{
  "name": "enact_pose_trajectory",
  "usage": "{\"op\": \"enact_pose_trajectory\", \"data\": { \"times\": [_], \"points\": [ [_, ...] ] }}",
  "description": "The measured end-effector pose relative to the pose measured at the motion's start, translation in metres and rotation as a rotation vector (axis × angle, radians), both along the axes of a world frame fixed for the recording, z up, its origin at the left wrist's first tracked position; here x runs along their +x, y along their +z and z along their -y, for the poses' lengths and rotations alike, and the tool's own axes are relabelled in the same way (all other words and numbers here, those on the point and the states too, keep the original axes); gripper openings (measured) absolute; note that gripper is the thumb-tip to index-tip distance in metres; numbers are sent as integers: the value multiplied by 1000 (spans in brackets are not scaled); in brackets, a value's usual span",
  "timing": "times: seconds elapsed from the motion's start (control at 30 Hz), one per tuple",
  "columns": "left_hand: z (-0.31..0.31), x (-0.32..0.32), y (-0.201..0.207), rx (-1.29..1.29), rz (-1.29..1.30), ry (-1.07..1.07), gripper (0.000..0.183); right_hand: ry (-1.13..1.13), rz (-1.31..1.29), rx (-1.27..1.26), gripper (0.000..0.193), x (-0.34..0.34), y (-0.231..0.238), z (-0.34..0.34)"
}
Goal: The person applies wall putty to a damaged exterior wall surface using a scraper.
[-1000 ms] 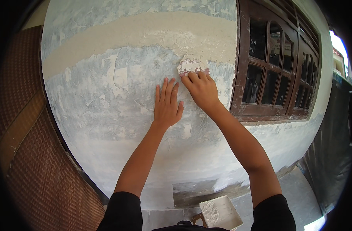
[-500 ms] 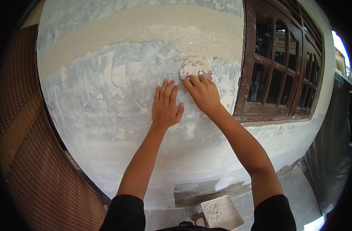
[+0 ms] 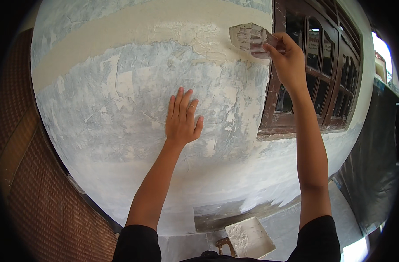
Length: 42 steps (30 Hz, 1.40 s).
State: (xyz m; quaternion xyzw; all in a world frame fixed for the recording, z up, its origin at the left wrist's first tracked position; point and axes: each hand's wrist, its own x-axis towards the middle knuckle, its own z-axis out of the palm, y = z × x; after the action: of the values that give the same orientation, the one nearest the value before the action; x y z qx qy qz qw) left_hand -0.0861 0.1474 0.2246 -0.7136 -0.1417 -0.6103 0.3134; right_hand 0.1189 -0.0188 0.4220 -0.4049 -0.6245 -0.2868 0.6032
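Observation:
My right hand [image 3: 290,65] grips a flat putty scraper [image 3: 249,38] at its right end, fingers and thumb wrapped over the plate. The blade is smeared with cream putty and lies against or just off the wall beside the window frame; the gap cannot be made out. A smooth beige band of putty [image 3: 134,27] curves across the upper wall, rough and ridged left of the scraper. Lower down, my left hand [image 3: 181,118] rests with its fingers spread on the patchy grey-white wall [image 3: 138,126], holding nothing.
A brown wooden window [image 3: 269,105] with glass panes borders the wall at right. Below me, a whitish square tub [image 3: 263,244] containing putty sits on a brown stool [image 3: 225,245]. Woven brown panels [image 3: 55,192] stand at left, and a dark sheet [image 3: 374,153] hangs at far right.
My right hand has carried the scraper up and to the right, toward the window frame, and turned it sideways. My left hand stays on the wall in nearly the same place.

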Motion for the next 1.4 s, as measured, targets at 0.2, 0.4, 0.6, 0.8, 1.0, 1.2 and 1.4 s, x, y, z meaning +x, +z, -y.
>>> {"op": "enact_pose_trajectory", "data": {
  "times": [0.2, 0.4, 0.6, 0.8, 1.0, 1.2, 1.4],
  "points": [
    [1, 0, -1, -3, -6, -5, 38, 432, -66, -229, 16, 9, 22, -28],
    [0, -1, -2, 10, 5, -13, 36, 372, -88, -198, 16, 12, 28, -46],
    [1, -1, -1, 11, 13, -27, 34, 178, -36, -70, 19, 16, 28, -40],
    [-1, -4, -1, 15, 14, -32, 33, -68, 74, 34, 20, 2, 16, -21],
    [0, -4, -1, 14, 11, -31, 33, 267, -59, -15, 17, -6, 1, -27],
    [3, -2, 0, 14, 10, -34, 32, 433, -281, -118, 19, 18, 12, -49],
    [1, -2, -1, 11, 8, -21, 31, 511, -281, -160, 19, 26, 11, -50]
  ]
}}
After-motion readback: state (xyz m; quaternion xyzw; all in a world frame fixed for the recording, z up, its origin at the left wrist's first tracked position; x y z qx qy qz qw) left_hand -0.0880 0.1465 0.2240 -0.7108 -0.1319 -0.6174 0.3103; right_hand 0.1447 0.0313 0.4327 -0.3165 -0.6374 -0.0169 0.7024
